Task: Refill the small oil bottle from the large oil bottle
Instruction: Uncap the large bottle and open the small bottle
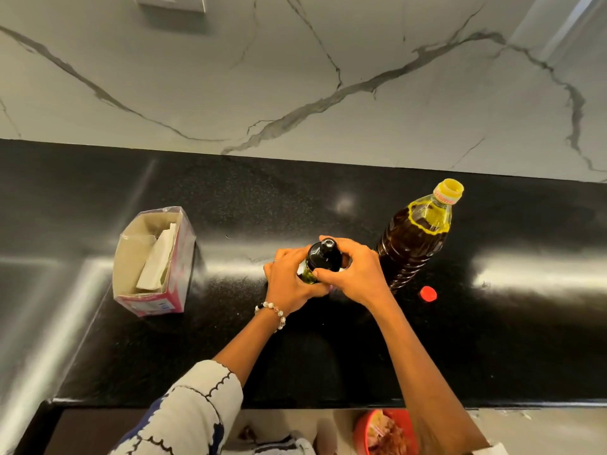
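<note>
2 hands (325, 274) clasp the small oil bottle (323, 257) mid-counter; large oil bottle (415, 238) just right, uncapped

both hands (289, 280) gripping small oil bottle (322, 259)

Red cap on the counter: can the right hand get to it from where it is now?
Probably yes. The red cap lies bare on the black counter, just right of the right hand, nothing between them. But that hand grips the small oil bottle and must let go first.
</note>
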`<state>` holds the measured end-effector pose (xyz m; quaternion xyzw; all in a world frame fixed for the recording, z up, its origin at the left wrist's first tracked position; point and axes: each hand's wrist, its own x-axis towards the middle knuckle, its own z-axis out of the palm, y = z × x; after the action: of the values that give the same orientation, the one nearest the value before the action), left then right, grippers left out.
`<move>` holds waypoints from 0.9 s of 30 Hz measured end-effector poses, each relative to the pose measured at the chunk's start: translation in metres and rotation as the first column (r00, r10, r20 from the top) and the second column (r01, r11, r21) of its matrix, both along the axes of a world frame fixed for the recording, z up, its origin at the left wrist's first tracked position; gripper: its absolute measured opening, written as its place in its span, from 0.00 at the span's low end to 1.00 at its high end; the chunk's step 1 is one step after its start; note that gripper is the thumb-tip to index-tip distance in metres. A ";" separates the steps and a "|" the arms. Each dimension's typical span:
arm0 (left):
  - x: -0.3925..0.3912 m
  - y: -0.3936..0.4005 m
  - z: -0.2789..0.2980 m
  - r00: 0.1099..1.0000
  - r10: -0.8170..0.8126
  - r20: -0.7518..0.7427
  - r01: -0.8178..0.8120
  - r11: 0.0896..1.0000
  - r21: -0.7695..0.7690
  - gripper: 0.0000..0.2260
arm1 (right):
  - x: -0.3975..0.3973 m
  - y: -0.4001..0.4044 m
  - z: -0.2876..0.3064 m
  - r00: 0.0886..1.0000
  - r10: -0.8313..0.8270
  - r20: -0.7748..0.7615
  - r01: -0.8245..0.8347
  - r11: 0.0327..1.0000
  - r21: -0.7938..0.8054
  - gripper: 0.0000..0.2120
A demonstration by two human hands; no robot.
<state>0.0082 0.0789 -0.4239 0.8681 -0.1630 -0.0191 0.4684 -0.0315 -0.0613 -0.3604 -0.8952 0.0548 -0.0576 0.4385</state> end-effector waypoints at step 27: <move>-0.004 -0.002 0.008 0.999 0.032 -0.029 -0.030 0.997 0.077 0.30 | 0.002 0.007 -0.003 0.989 -0.036 0.146 0.042 0.998 -0.039 0.21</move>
<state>0.0047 0.0764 -0.4157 0.8875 -0.1416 -0.0312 0.4375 -0.0299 -0.0540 -0.3636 -0.8963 0.0391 -0.1322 0.4214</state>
